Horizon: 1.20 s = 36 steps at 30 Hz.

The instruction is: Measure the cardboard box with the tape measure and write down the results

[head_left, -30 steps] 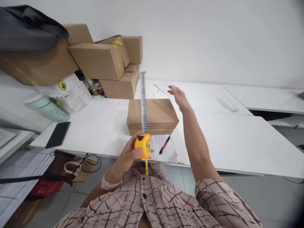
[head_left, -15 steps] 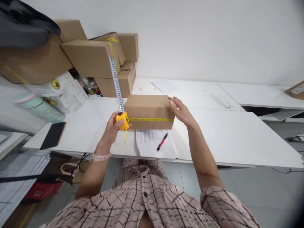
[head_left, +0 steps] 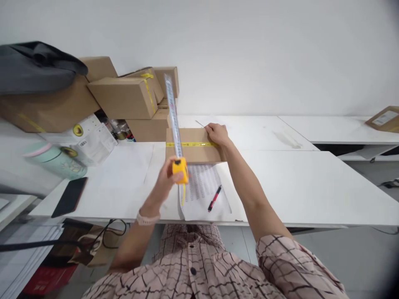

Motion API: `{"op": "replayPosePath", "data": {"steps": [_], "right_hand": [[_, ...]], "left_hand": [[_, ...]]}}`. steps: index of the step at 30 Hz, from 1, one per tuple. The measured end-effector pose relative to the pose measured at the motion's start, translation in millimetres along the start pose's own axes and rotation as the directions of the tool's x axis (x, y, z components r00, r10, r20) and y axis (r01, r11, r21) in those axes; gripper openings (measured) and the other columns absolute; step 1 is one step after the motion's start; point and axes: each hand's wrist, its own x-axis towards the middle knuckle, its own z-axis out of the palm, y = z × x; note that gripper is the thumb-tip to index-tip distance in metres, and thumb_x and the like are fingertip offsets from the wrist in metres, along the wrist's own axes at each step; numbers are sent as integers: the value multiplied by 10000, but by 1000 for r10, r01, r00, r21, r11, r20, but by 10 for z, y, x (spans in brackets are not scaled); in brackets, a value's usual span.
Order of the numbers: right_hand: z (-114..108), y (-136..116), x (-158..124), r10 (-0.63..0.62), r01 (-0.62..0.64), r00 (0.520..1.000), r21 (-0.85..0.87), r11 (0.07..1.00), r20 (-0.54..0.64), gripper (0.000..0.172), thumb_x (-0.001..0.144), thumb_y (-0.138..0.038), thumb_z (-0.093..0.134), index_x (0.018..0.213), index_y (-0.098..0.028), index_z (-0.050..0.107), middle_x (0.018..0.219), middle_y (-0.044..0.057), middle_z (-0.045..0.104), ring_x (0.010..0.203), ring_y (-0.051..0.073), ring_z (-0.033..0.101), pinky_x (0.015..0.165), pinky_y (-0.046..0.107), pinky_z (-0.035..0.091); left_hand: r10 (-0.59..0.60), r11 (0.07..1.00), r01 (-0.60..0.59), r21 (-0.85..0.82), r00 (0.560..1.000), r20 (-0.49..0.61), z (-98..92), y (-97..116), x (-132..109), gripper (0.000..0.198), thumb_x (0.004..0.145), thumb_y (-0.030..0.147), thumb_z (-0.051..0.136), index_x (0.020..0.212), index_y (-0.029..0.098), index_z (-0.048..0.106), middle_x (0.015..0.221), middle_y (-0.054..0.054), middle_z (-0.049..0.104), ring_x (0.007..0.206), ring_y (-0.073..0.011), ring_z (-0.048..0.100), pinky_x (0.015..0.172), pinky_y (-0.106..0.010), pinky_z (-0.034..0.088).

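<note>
My left hand (head_left: 164, 182) is closed around a yellow tape measure (head_left: 180, 170). Its metal blade (head_left: 173, 116) is drawn out and points away from me, slanting over the left part of a cardboard box (head_left: 196, 154). A yellow strap (head_left: 183, 195) dangles below the case. The closed box lies on the desk with a strip of yellow tape across its top face. At the box's far right edge, my right hand (head_left: 217, 133) has its fingers curled onto the cardboard; the fingertips are partly hidden. Under the box's near side lies a printed sheet (head_left: 199, 195), with a red and black pen (head_left: 215, 198) on it.
Stacked cardboard boxes (head_left: 124, 97) rise at the back left, beside a dark grey bag (head_left: 37, 72). A mint-green bottle (head_left: 57, 160) and a dark phone (head_left: 70, 196) are at the left of the white desk (head_left: 296, 182). Another carton (head_left: 385, 120) sits at the far right.
The box has turned so its taped face is now on top. My right hand has moved left to the far edge. My left hand and the tape measure have moved right, blade blurred.
</note>
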Motion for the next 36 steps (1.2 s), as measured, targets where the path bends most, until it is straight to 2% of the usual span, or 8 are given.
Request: {"op": "replayPosePath", "data": {"steps": [2,4,8,12,17,22,28,36], "right_hand": [[39,-24,21,41,-41,999,11,999,-27,497,1050,-345,253,906,-173,696,1032,140,756,1020,272,657,1059,435,330],[63,-39,26,69,-68,997,37,997,-40,589,1059,-396,191,900,-165,709,1042,160,756,1077,286,653,1070,445,325],[95,-32,36,82,-77,995,81,994,-61,709,1057,-481,120,904,-159,733,1027,172,759,1121,296,646,1090,466,311],[135,-11,71,78,-71,993,72,995,-92,729,1042,-547,126,830,-185,723,984,163,760,1078,300,656,1075,490,324],[148,-47,90,87,-81,991,64,995,-99,652,999,-621,260,720,-204,676,897,140,755,1002,302,653,1036,496,344],[157,-75,83,97,-89,989,73,993,-112,579,968,-624,355,736,-200,674,894,124,749,955,286,641,1030,487,334],[198,-44,103,83,-80,989,31,996,-122,616,982,-642,314,781,-193,684,893,125,740,948,279,633,1016,480,333],[176,-76,82,78,-76,989,20,997,-124,600,992,-619,323,795,-189,693,908,133,746,963,297,637,1010,489,336]], "left_hand": [[-120,991,125,-56,990,79,167,-237,-196,605,684,393,826,1174,258,498,1218,-72,605,771,-191,718,594,-321,629],[-204,972,215,-94,972,113,306,-448,-349,603,697,422,825,1173,256,494,1222,-74,591,796,-201,721,610,-330,630],[-270,945,289,-151,953,138,468,-679,-520,611,695,464,829,1170,264,500,1229,-68,576,815,-204,717,635,-345,628],[-298,935,321,-153,942,156,513,-749,-598,608,705,480,828,1186,288,509,1260,-66,564,845,-214,713,680,-361,625],[-302,934,324,-148,941,153,526,-838,-667,614,702,470,840,1187,290,509,1296,-72,554,853,-196,697,763,-382,613],[-288,940,312,-134,942,173,517,-947,-712,626,741,452,831,1235,284,485,1285,-74,566,934,-190,658,880,-393,578],[-335,937,346,-54,930,150,484,-1069,-687,723,721,474,841,1282,268,432,1286,-114,591,963,-224,668,844,-380,550],[-330,939,340,-44,932,152,492,-1080,-685,734,727,473,835,1301,262,429,1124,-80,641,950,-235,669,826,-373,526]]}}
